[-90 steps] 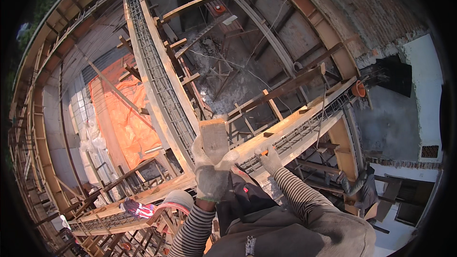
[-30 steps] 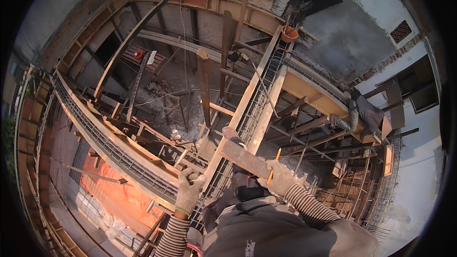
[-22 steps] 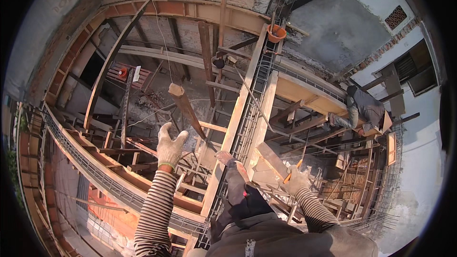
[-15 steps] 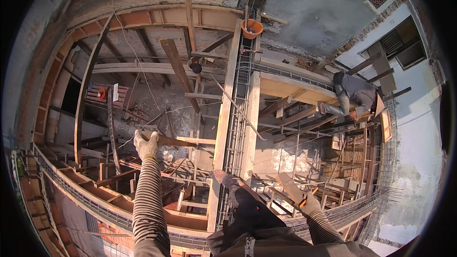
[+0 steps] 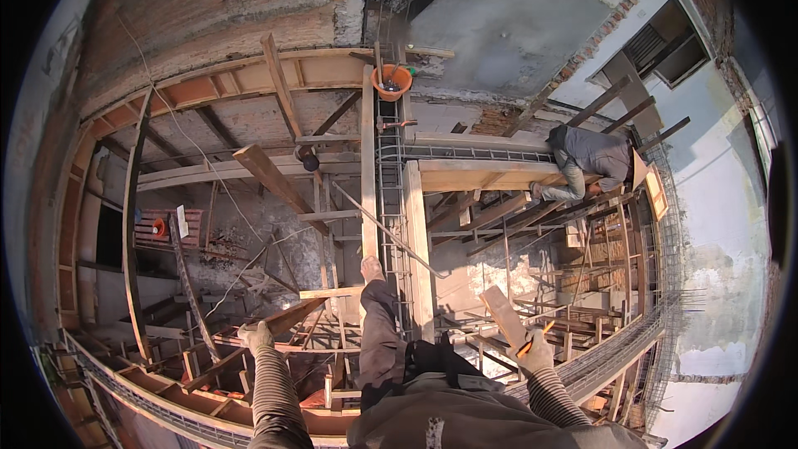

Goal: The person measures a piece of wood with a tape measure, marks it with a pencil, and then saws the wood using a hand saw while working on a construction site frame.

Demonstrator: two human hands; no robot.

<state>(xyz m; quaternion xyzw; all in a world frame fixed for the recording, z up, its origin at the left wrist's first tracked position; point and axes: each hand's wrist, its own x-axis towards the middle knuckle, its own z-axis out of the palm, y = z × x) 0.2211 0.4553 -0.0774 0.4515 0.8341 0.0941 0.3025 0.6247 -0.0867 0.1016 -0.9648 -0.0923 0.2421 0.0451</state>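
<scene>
My left hand [image 5: 256,337], in a pale work glove and striped sleeve, is closed on the near end of a brown wooden board [image 5: 293,316] that slants up to the right. My right hand [image 5: 534,352], also gloved, grips a short flat piece of wood [image 5: 504,318]. A slim orange pencil-like tool [image 5: 524,349] sticks out between its fingers; its exact kind is unclear. Between my arms, my bare foot [image 5: 371,269] rests on the long timber edge [image 5: 368,199] beside a steel rebar cage [image 5: 391,224].
An orange basin [image 5: 402,76] holding tools sits at the far end of the rebar beam. A co-worker [image 5: 592,156] crouches on formwork at the right. A loose stick [image 5: 391,233] crosses the cage. Open gaps with props lie below on both sides; a leaning plank [image 5: 270,179] rises at left.
My left hand has come down and nearer my body, and the board in it now tilts the other way. My view has shifted, and my leg has swung forward and left onto the timber edge.
</scene>
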